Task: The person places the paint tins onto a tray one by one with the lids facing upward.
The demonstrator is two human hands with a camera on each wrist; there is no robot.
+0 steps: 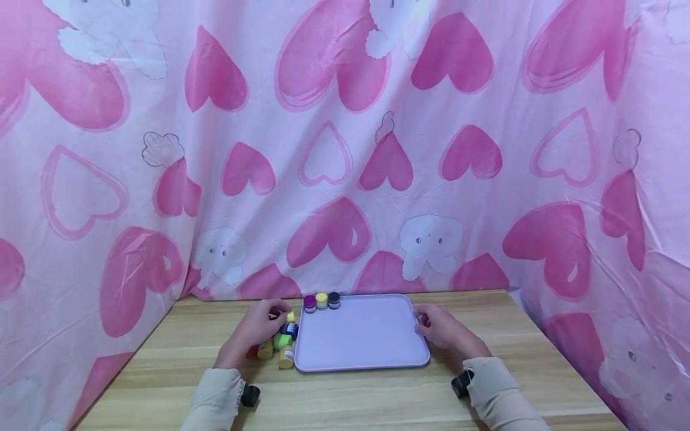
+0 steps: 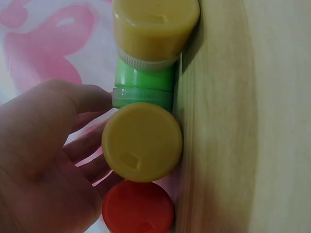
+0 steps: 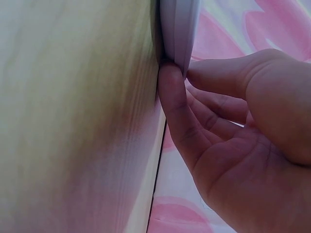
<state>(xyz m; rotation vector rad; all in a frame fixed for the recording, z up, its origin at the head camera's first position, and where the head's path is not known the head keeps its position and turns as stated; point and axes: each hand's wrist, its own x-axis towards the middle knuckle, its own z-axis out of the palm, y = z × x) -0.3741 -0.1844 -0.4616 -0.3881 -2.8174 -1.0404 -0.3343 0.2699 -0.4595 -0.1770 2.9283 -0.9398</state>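
Note:
My left hand curls its fingers round a small yellow paint jar beside the tray's left edge; the fingertips are partly hidden. Close to that hand are a dark blue jar, a green jar, two ochre jars and a red jar. At the other side, my right hand pinches the rim of a pale lilac tray between thumb and finger. In the tray's far left corner stand a purple jar, a yellow-capped jar and a black jar.
The wooden table carries the tray and jars. A pink and white curtain with hearts hangs behind the table and along both sides. Each wrist wears a black camera mount.

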